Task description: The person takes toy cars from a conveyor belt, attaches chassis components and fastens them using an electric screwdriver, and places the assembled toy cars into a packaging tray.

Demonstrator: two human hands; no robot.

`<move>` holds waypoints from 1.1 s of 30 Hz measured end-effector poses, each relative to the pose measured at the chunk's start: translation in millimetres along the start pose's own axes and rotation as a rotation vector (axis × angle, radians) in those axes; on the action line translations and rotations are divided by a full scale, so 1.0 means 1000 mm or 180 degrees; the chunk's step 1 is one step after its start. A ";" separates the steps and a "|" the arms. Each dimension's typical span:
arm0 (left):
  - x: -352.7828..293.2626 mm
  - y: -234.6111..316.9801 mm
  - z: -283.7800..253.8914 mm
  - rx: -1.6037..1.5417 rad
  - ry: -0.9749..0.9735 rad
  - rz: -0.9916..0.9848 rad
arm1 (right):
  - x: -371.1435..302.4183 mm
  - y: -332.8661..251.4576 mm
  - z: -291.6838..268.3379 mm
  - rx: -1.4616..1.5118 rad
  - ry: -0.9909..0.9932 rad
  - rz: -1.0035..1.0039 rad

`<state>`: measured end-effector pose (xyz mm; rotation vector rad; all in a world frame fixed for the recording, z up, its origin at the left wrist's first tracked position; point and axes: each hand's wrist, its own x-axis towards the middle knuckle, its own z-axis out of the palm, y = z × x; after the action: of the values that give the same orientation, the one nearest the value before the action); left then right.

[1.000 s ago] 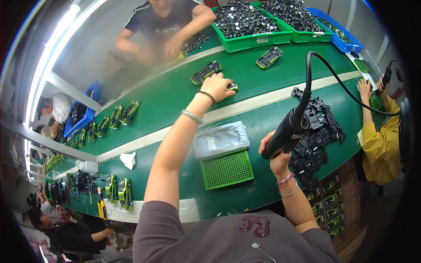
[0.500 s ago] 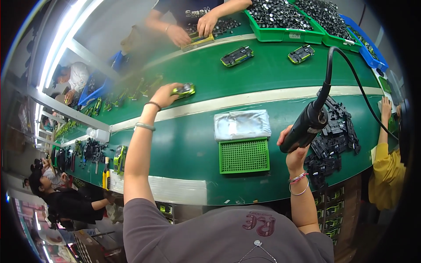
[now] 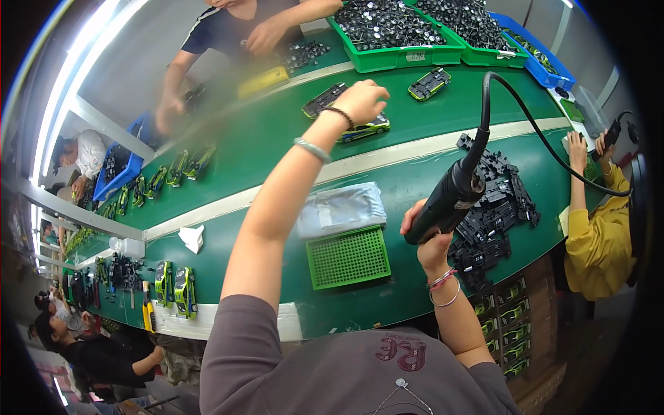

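Observation:
My right hand (image 3: 430, 238) is wrapped round a black electric screwdriver (image 3: 453, 197), held raised and tilted over the near bench, its cable looping up from the upper end. Across the belt reaches my left hand (image 3: 364, 102), fingers loosely bent and with nothing visible in them. Just below it a green-and-dark toy car (image 3: 370, 129) stands on its wheels, partly behind my wrist. An upturned toy car (image 3: 319, 104) with its black underside showing lies left of that hand. Another upturned toy car (image 3: 429, 84) lies farther right on the belt.
Before me lie a green perforated basket (image 3: 309, 266), a pale wrapped packet (image 3: 346, 211) and a pile of black plastic parts (image 3: 494, 200). Two toy cars (image 3: 185, 294) stand at left. Green bins (image 3: 408, 59) of small parts line the far side. Co-workers sit opposite and at both sides.
My left hand has gone from gripping a toy car to hovering with loose fingers, farther right along the belt. The co-worker opposite has let go of the yellow block. My right hand keeps the screwdriver.

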<state>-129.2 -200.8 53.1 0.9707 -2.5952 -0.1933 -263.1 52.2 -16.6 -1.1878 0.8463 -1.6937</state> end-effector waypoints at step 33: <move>-0.451 -0.030 -0.179 -0.0720 0.0701 -0.3339 | -0.002 0.006 -0.002 -0.0133 -0.0283 0.0031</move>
<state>271.9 72.4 81.9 2.0095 -1.5946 -0.5748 -263.2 52.0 -23.3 -1.2756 0.8351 -1.6099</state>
